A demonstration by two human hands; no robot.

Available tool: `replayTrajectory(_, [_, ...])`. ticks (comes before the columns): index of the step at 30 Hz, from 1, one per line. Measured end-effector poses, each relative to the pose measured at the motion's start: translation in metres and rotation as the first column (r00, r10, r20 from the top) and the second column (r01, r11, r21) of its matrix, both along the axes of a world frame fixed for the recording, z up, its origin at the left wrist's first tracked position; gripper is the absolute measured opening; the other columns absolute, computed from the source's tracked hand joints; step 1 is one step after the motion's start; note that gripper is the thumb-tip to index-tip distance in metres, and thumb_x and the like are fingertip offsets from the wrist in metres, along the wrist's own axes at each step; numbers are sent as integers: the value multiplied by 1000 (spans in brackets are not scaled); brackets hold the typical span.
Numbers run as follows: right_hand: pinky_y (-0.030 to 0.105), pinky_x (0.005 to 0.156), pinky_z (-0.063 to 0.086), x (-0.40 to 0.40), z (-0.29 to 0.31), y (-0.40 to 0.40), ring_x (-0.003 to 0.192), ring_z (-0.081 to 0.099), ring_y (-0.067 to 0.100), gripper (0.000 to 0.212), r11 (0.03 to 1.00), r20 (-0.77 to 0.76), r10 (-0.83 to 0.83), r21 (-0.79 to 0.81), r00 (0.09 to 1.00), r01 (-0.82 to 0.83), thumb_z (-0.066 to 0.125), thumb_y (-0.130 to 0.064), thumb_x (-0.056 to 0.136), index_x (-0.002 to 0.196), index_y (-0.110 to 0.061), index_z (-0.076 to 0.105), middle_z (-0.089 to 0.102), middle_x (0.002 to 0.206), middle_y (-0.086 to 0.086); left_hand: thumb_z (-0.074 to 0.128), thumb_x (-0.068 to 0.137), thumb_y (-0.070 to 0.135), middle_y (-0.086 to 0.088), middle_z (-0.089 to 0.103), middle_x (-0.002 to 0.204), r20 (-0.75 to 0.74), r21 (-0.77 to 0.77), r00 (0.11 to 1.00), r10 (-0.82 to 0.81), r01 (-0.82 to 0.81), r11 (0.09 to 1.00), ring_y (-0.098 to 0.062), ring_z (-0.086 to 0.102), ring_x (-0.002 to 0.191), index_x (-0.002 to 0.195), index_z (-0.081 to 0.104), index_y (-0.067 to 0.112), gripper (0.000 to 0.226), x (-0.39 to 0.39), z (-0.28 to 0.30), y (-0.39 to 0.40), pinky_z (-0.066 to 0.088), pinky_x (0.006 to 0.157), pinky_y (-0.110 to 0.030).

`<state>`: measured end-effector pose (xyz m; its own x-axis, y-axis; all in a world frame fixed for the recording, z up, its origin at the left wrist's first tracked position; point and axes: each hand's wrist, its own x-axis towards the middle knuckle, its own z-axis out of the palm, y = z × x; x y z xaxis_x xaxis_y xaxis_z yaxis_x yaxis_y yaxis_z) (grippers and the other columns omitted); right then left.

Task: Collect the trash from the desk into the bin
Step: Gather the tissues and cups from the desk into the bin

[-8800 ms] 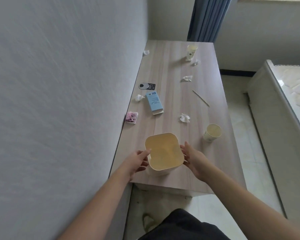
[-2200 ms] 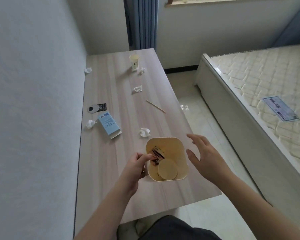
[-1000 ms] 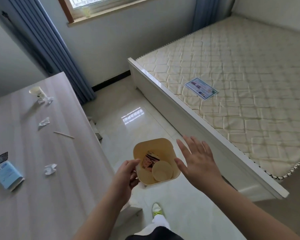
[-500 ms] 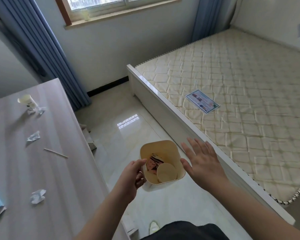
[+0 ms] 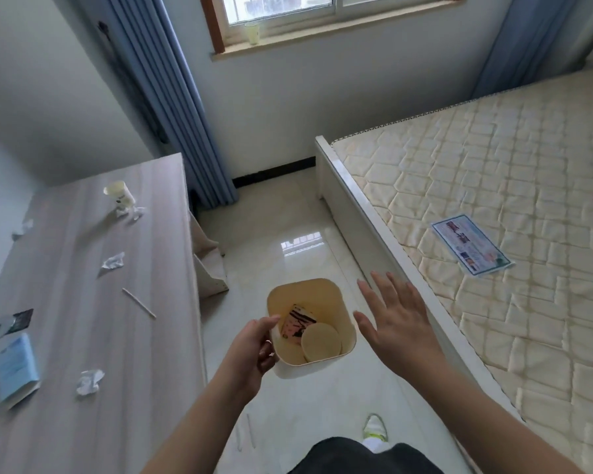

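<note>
Left hand (image 5: 254, 350) grips the bin (image 5: 336, 295) rim over the floor (right hand (image 5: 396, 323) spread wide just beside).

Soft daylight from the window (image 5: 281, 15) glares on the floor (image 5: 298, 241); wide-angle edges bend.

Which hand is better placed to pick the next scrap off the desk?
Right. The left hand is gripping the bin rim; the right hand is open and empty, though the crumpled paper lies across the body.

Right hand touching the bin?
Apart. The head view shows floor between the open right hand and the bin rim; only the left hand grips it.
</note>
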<state>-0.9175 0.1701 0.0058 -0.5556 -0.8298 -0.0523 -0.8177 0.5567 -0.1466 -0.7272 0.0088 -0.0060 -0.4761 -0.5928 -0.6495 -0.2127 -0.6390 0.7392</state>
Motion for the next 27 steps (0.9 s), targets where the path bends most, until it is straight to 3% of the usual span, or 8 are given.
replayTrajectory(5, [44, 119, -6, -52, 7, -33, 147, -13, 19, 71, 991, 12, 134, -30, 991, -134, -8, -61, 88, 152, -32, 5, 0, 162, -2, 71, 65, 42, 2, 39, 52, -16, -101, 998, 68, -69, 992, -12, 34, 44, 84, 46, 9, 45, -24, 13, -9, 37, 44, -23])
replayTrajectory(9, [43, 119, -6, -70, 12, -63, 147, -11, 19, 74, 957, 23, 288, -52, 957, -287, -10, -60, 88, 153, -30, 8, 3, 162, -2, 66, 77, 36, -12, 57, 78, -35, -91, 976, 214, -216, 972, -22, 56, 65, 96, 61, 9, 33, -28, 17, -15, 47, 69, -37])
replayTrajectory(13, [44, 120, 0, -65, 17, -99, 148, -4, 22, 72, 908, 39, 413, -90, 910, -408, -3, -60, 91, 152, -28, 16, 12, 161, 0, 64, 78, 35, -18, 61, 95, -52, -95, 934, 354, -357, 929, -27, 58, 82, 108, 69, 6, 42, -12, 27, -22, 49, 75, -38])
replayTrajectory(19, [42, 119, 6, -34, 22, -151, 147, 13, 25, 65, 815, 17, 574, -102, 818, -570, 12, -57, 95, 149, -25, 29, 27, 157, 3, 65, 83, 26, -7, 68, 77, -96, -98, 800, 592, -599, 795, -16, 64, 62, 102, 62, 11, 25, 41, 31, -34, 52, 58, -29])
replayTrajectory(27, [42, 119, 7, 33, 26, -222, 147, 14, 24, 69, 669, 17, 741, -102, 671, -736, 8, -60, 92, 150, -26, 26, 25, 158, 2, 67, 82, 28, -8, 71, 78, -73, -22, 614, 786, -789, 614, -19, 65, 66, 91, 71, 12, 19, 126, 19, -42, 49, 73, -35])
